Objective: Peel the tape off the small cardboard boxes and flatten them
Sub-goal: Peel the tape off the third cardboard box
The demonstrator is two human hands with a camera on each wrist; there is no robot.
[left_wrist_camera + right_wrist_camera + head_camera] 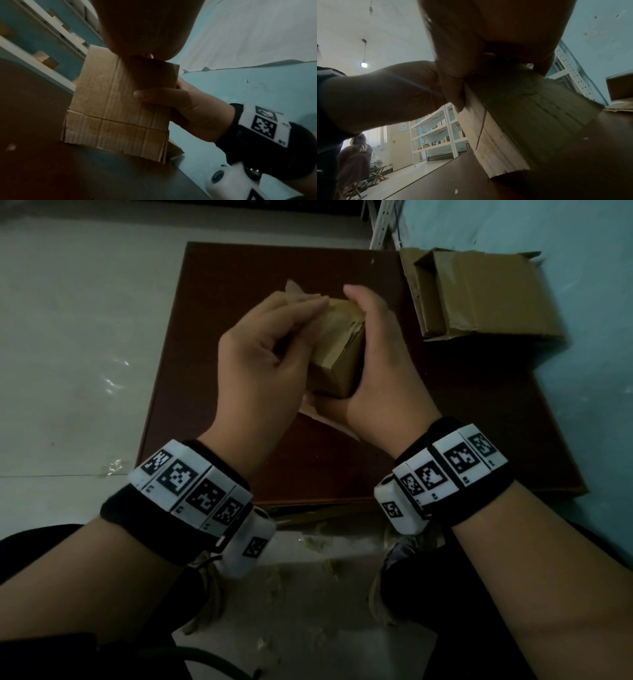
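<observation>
Right hand (pixel 371 361) gripping small box (pixel 337 361), left hand (pixel 270 350) pinching its top, bottom flaps (pixel 111 135) visible from left wrist only

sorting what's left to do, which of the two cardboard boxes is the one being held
The small cardboard box at the middle of the brown board, gripped between the left hand and right hand. The other box lies untouched at the board's far right corner, flaps open.

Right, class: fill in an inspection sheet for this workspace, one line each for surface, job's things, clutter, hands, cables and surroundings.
Surface: dark brown board lying on a pale floor.
Job's things: small cardboard box standing on the board; opened box at the far right corner.
Clutter: scraps on the floor.
Hands: left hand pinches at the box top; right hand grips its side.
Cables: nothing seen.
Surroundings: white metal shelving; another person seated.
</observation>
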